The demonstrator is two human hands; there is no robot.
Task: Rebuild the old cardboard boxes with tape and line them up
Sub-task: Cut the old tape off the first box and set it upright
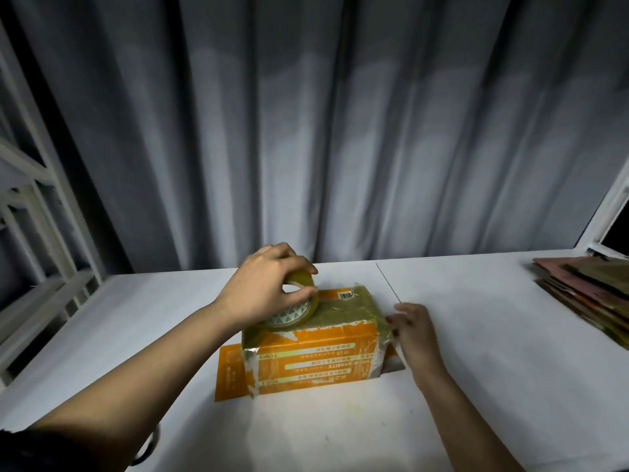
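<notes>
An orange cardboard box (316, 362) with white printed bands stands in the middle of the white table (493, 335). Yellowish tape covers its top and runs down its right end. My left hand (262, 287) grips a roll of yellowish tape (296, 308) on the box's top left part, thumb and fingers curled round the roll. My right hand (413, 330) is at the box's upper right corner, fingertips on the tape end there. An orange flap (229, 373) lies flat on the table at the box's left foot.
A stack of flattened cardboard boxes (589, 294) lies at the table's right edge. Grey curtains (340, 131) hang behind the table. A white metal frame (44, 216) stands to the left. A window frame (612, 216) shows at far right.
</notes>
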